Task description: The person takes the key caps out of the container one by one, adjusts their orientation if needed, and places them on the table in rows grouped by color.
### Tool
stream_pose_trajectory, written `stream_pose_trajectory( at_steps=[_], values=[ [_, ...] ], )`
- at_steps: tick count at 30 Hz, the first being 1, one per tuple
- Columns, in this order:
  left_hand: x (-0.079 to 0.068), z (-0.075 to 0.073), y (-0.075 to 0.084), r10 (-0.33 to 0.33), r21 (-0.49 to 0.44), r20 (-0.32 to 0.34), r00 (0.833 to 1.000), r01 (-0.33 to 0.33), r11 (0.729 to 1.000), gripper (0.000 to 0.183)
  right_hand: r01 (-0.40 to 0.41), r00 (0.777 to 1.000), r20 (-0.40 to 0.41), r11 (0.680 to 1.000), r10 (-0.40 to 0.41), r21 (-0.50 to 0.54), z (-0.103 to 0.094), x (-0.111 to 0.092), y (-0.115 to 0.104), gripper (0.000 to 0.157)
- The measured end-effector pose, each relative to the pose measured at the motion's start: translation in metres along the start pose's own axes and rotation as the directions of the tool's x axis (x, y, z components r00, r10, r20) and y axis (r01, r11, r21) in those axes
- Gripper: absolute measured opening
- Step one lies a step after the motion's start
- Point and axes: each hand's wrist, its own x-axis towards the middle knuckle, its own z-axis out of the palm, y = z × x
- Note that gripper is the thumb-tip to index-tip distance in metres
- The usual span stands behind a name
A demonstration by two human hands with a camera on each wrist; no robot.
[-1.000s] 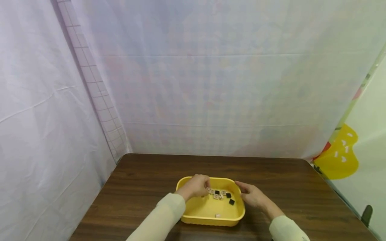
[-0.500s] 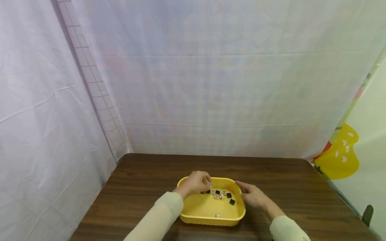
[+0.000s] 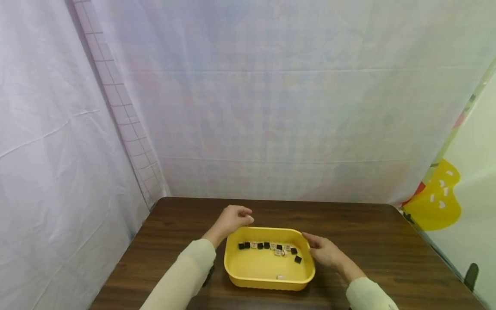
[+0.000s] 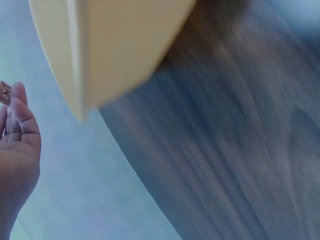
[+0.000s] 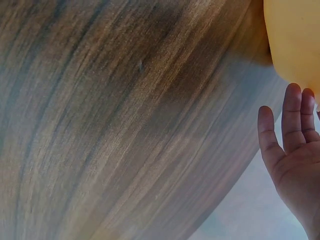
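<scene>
A person's left hand (image 3: 231, 218) hangs above the far left corner of a yellow tray (image 3: 257, 283), clear of the rim, its fingers bent and drawn toward the thumb. The left wrist view, which cuts the hand off at its edge, shows a small marked tile (image 4: 5, 94) pinched at the fingertips, only part of it in sight; its marking is too blurred to read.

On the opposite side, the right hand (image 3: 324, 252) steadies itself against the tray's right end, fingers stretched nearly straight and slightly spread, the tips touching the outer wall. The thumb lies near the rim, and the hand has no tile in its hold.

Inside the tray, black tiles (image 3: 260, 246) and white tiles (image 3: 253, 245) sit in a rough row near the far wall, bunching up toward the right, where a few lie out of line. One black tile lies apart near the right wall, just below the cluster, and a pale piece (image 3: 280, 277) rests alone by the near wall.

The tray stands on a dark wood-grain table (image 3: 186, 228) before a pale curtain (image 3: 271, 129). Light sleeves (image 3: 186, 269) cover both forearms.
</scene>
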Motion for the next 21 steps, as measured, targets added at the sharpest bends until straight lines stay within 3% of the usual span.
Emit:
stream_pose_trajectory(
  at_steps=[5,9,14,21],
  values=[
    [-0.009,-0.03,-0.025,0.03,0.058,-0.136,0.99,-0.022,0.998,0.022,-0.03,1.0,0.005,0.998,0.03,0.063,0.001,0.001,0.003,0.056],
    [-0.021,-0.049,-0.045,0.009,0.084,-0.204,0.979,0.009,0.996,0.019,-0.029,1.0,0.002,0.996,0.029,0.079,-0.001,0.0,0.006,0.059],
    [-0.035,-0.062,-0.065,-0.022,0.118,-0.214,0.977,0.048,0.992,0.023,-0.03,1.0,0.006,0.996,0.03,0.086,-0.002,0.0,0.007,0.06],
    [-0.046,-0.065,-0.084,-0.058,0.191,-0.165,0.985,0.09,0.978,0.02,-0.04,0.999,0.023,0.993,0.037,0.111,0.0,0.002,0.007,0.057]
  ],
)
